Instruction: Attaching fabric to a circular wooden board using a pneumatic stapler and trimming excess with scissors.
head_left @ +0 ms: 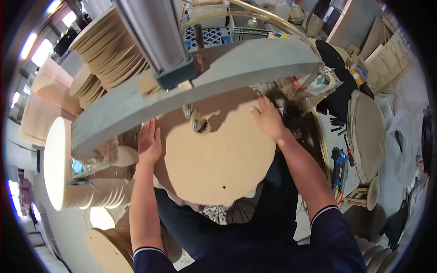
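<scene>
A round tan board (211, 159) lies in front of me, with a small dark hole near its close edge. Pale, wavy fabric (182, 202) shows along its lower rim. My left hand (150, 142) rests on the board's left edge, fingers stretched out and pointing away. At the upper right edge my right hand (269, 119) lies flat, its thumb apart from the fingers. Over the board's far part arches a thick grey curved beam (200, 82), which hides that rim. A plastic-wrapped fitting (199, 123) hangs from the beam above the board.
A metal cylinder (157, 36) rises from the beam. Stacked round boards (107, 50) stand at the far left, white-topped padded rounds (55, 164) nearer. On the right, a side table holds grey round pieces (368, 136), a blue power tool (337, 166) and a red-handled screwdriver (350, 157).
</scene>
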Demonstrator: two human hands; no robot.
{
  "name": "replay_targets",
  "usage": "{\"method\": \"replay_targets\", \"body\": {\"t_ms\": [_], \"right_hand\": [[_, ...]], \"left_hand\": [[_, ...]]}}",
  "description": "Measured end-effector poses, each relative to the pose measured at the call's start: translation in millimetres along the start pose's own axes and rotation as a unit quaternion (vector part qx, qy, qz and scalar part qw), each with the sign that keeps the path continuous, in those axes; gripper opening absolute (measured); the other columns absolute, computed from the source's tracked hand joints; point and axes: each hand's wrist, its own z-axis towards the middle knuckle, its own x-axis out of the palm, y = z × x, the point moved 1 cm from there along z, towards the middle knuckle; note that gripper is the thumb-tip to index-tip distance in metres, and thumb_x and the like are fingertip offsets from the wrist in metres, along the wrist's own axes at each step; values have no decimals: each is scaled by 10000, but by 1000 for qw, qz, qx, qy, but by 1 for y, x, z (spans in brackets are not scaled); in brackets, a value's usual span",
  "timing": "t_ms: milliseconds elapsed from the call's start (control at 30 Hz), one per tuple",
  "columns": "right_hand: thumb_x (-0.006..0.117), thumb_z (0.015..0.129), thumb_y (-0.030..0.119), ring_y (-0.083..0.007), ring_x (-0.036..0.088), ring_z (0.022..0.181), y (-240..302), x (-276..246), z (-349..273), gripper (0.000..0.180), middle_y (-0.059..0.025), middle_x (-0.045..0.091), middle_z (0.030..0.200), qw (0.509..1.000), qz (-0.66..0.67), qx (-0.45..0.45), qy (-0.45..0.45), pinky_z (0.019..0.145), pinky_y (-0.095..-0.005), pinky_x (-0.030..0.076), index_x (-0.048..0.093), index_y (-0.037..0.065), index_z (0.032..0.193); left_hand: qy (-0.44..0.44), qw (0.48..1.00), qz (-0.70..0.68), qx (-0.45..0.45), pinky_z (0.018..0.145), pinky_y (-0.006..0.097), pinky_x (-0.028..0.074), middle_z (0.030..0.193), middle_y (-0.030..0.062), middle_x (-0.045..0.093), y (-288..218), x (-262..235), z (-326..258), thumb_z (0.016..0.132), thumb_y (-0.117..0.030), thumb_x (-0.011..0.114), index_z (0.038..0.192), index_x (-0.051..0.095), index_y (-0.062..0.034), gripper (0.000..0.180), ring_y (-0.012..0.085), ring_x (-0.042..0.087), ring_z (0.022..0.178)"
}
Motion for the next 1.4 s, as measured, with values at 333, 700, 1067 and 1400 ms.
{"method": "replay_targets", "body": {"t_ms": [333,700,1067,1400], "right_hand": [[417,1089,422,-323,358,1522,13,-22,-15,646,-183,333,1670,996,-14,71,51,1231,-446,316,350,18,1589],[322,1130,351,-329,455,1459,-26,14,-7,544,-201,531,1529,894,426,133,-49,1207,-381,353,479,-2,1512],[499,1059,388,-365,378,1501,10,2,-23,653,-192,360,1652,997,20,76,-13,1213,-496,325,351,37,1589],[462,1071,438,-379,454,1439,5,8,-15,655,-180,403,1635,996,-49,58,-37,1166,-510,374,368,58,1596]], "left_hand": [[125,987,56,-87,1246,430,317,1576,175,495,-41,-14,4,1108,-286,436,1523,513,-48,485,347,439,1477],[49,996,55,-50,1257,421,296,1564,243,483,-5,7,2,1122,-300,415,1418,581,63,496,379,413,1485],[15,995,93,-19,1118,473,432,1365,234,648,-10,7,-6,1112,-350,413,1321,668,-16,469,419,581,1283],[44,993,103,-32,1223,440,343,1513,191,551,-8,10,6,1117,-355,382,1473,572,-63,498,355,485,1426]]}}
